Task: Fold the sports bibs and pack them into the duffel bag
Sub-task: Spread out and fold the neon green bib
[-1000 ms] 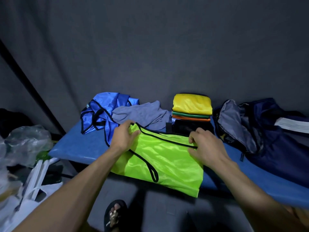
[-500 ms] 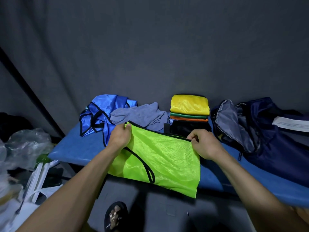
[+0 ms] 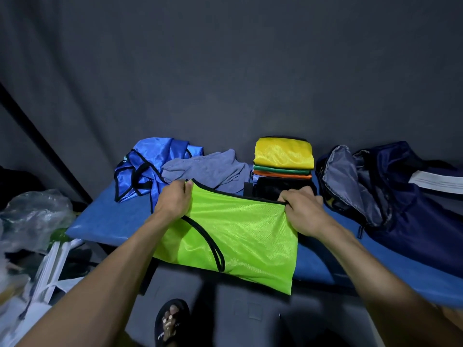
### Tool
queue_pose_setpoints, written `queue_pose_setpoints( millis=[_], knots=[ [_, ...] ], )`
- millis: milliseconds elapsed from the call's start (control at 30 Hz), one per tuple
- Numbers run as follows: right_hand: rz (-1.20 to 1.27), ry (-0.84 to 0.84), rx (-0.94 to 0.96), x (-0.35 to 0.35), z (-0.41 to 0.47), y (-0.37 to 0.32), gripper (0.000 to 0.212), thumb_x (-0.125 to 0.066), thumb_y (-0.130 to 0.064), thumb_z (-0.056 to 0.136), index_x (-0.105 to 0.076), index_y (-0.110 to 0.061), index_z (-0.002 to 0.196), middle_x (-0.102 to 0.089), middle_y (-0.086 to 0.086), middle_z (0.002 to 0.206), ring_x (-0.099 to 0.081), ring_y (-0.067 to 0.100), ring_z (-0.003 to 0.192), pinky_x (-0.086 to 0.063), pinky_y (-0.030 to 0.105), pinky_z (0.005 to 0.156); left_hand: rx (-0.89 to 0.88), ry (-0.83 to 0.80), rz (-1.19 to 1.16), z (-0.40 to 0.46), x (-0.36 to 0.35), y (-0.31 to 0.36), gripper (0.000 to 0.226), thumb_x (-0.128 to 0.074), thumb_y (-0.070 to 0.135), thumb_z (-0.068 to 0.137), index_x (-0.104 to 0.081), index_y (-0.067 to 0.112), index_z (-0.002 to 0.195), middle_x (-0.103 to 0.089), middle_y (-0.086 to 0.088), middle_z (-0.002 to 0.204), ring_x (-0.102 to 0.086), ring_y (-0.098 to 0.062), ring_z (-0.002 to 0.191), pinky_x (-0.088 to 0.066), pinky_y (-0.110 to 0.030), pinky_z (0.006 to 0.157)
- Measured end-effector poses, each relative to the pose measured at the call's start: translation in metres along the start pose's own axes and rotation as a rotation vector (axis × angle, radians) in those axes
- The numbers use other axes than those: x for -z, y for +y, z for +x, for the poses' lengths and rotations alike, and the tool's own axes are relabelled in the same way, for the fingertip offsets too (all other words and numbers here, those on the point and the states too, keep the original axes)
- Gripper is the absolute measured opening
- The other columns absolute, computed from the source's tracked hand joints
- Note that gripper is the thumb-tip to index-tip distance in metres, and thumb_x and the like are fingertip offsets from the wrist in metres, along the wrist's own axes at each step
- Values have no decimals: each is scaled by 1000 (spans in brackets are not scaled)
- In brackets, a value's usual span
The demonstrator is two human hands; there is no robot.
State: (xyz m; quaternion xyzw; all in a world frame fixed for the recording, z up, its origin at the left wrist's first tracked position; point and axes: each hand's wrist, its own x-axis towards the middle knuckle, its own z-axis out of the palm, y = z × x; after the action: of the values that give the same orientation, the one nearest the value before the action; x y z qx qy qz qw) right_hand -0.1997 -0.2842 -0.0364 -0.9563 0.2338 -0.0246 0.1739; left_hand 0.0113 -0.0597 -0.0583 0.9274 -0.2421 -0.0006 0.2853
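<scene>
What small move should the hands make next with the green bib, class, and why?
Probably fold it in half again. Both the left hand and right hand pinch the green bib's top corners, and it is wider than the folded stack.

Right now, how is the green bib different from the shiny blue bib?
The green bib is spread mostly flat; the blue bib lies crumpled in a heap. The left hand and right hand grip the green bib's top edge; nothing holds the blue bib. The green bib hangs over the front edge of the blue mat; the blue bib sits farther back. Both have black trim.
</scene>
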Motion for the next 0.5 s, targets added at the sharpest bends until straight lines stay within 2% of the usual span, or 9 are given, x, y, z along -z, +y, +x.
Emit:
queue_pose_setpoints(
  millis=[67,167,233,300,333,400,500],
  knots=[
    [12,8,-4,-1,1,0,37,-32,5,94,-51,-27,96,-52,-7,88,-33,21,105,-28,40,87,-12,5,32,3,-1,-4,45,-32,36,110,-40,13,71,-50,-7,67,-49,-29,67,-32,-38,59],
    [-6,8,9,-6,2,2,38,-30,4,95,-52,-26,101,-54,-1,87,-34,21,101,-30,39,88,7,30,102,10,-1,-15,44,-29,40,109,-42,13,76,-53,-10,73,-54,-34,74,-38,-39,62],
    [-7,19,60,-8,3,5,31,-31,-6,103,-52,-28,106,-51,-3,86,-35,20,102,-30,39,89,17,42,155,13,-2,-21,43,-28,43,108,-42,14,79,-55,-11,78,-55,-36,78,-41,-40,65],
    [22,14,135,-6,3,8,23,-35,-20,108,-54,-32,110,-49,-12,87,-33,16,103,-29,38,89,17,39,188,14,-4,-23,42,-29,44,108,-43,14,82,-55,-10,80,-54,-35,78,-41,-41,66],
    [32,0,165,-5,2,9,23,-38,-20,108,-55,-34,114,-49,-16,89,-33,15,103,-28,38,89,11,36,194,14,-5,-25,42,-29,44,108,-44,13,84,-55,-10,81,-54,-35,79,-42,-41,67],
    [27,-40,192,-2,1,13,36,-44,-8,100,-55,-36,120,-53,-18,97,-32,13,105,-28,37,89,-2,25,196,14,-8,-29,41,-29,44,108,-45,13,86,-55,-11,83,-55,-36,82,-43,-42,68],
    [2,-42,170,-7,4,17,48,-47,1,88,-56,-37,114,-52,-11,103,-35,18,109,-29,37,91,-15,3,212,12,-11,-32,42,-28,46,108,-43,15,84,-55,-11,83,-55,-36,82,-43,-42,68]
  ],
)
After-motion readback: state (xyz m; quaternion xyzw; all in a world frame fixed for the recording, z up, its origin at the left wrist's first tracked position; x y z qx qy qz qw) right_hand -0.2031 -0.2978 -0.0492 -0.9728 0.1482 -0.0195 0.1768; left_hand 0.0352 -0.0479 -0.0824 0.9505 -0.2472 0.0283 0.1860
